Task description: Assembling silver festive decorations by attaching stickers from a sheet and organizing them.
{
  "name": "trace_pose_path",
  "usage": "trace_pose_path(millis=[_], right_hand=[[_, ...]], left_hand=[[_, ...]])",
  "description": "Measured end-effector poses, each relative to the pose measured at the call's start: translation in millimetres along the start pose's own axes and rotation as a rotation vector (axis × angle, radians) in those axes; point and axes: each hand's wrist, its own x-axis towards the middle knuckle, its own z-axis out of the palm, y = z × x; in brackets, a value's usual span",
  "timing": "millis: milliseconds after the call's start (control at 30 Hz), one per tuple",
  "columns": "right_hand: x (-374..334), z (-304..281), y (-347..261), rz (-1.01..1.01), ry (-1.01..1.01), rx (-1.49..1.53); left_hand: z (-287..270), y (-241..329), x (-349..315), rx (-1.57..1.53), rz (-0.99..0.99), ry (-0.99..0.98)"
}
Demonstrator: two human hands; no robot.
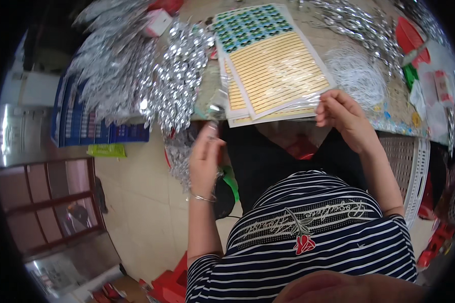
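Note:
My left hand (203, 159) is just off the table's near edge, fingers pinched together. A small shiny silver piece (217, 108) shows right above its fingertips; whether they grip it is too blurred to tell. My right hand (344, 115) has its fingers curled together by the near right corner of a sticker sheet (275, 65). Anything in that pinch is too small to make out. The sheet has rows of yellow strips and a far band of blue-green eye-like shapes. More sheets (236, 96) lie beneath it.
Heaps of silver foil-like ornaments (179, 70) cover the table's left, and others (354, 22) lie at the far right. A bundle of white string (356, 78) is beside the sheets. A red basket (411, 40) stands at right, a blue crate (81, 121) at left, a white crate (412, 171) below.

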Motion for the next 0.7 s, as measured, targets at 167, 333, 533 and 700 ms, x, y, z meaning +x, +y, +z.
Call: trace_pose_path(millis=[167,333,533,700], right_hand=[[4,-7,7,0.017,-0.155,-0.097],[11,-31,-6,-0.063,-0.027,-0.238],[83,-86,-37,-0.374,0.307,-1.02],[171,-149,-31,-0.742,0.48,-1.412]], left_hand=[[-61,8,90,0.528,0.456,0.318],[-71,13,168,0.847,0.572,0.392],[-62,-17,200,1.064,0.627,0.4],[-48,-9,195,1.132,0.64,0.502]])
